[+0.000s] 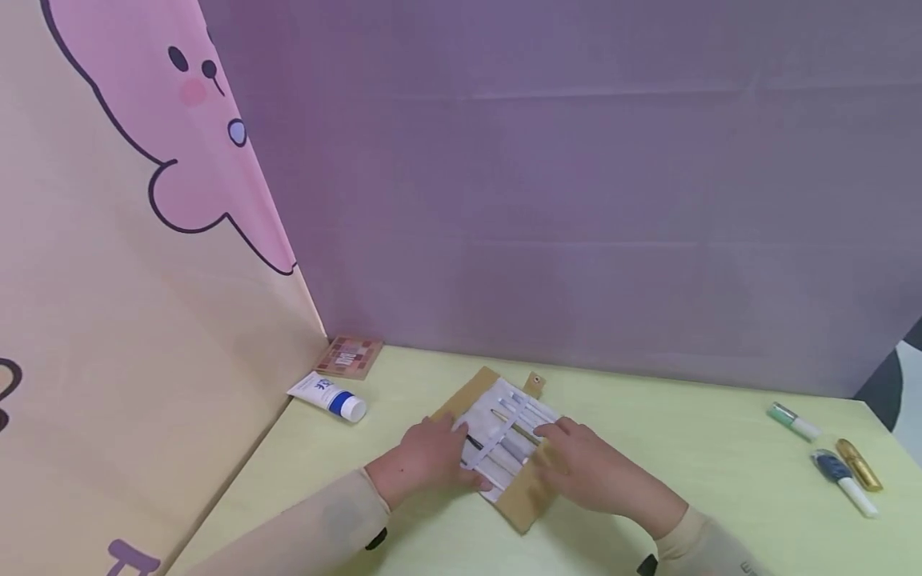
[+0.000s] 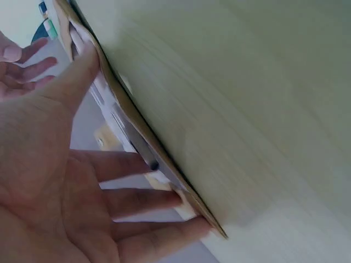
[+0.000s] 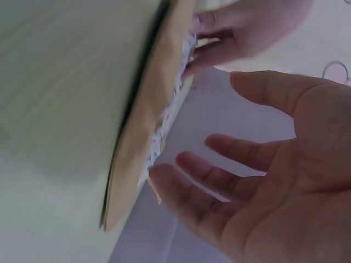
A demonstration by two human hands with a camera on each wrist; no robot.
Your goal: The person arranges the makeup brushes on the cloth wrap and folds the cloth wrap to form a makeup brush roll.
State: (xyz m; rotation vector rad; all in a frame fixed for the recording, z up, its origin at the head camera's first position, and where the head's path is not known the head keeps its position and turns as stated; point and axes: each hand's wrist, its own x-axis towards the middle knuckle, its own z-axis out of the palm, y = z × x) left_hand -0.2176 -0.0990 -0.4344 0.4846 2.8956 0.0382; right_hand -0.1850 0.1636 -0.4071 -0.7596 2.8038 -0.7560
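A tan roll-up case [image 1: 520, 506] lies unfolded on the table, its pale lining facing up. Several slim, pen-like tools [image 1: 529, 435] sit under a light band across the lining; their exact kind is too small to tell. My left hand [image 1: 432, 458] rests on the case's left side. In the left wrist view its fingers [image 2: 145, 203] are stretched out along the edge, with the thumb on the lining. My right hand [image 1: 587, 470] is at the right flap, and the right wrist view shows its fingers [image 3: 241, 150] spread and loosely bent, holding nothing.
A white tube with a blue band [image 1: 327, 396] and a reddish checked flat box [image 1: 350, 357] lie at the back left corner. To the right are a green-and-white tube [image 1: 792, 421], a gold tube [image 1: 859, 466] and a dark-and-white bottle [image 1: 844, 482]. A purple backdrop [image 1: 576, 200] stands behind.
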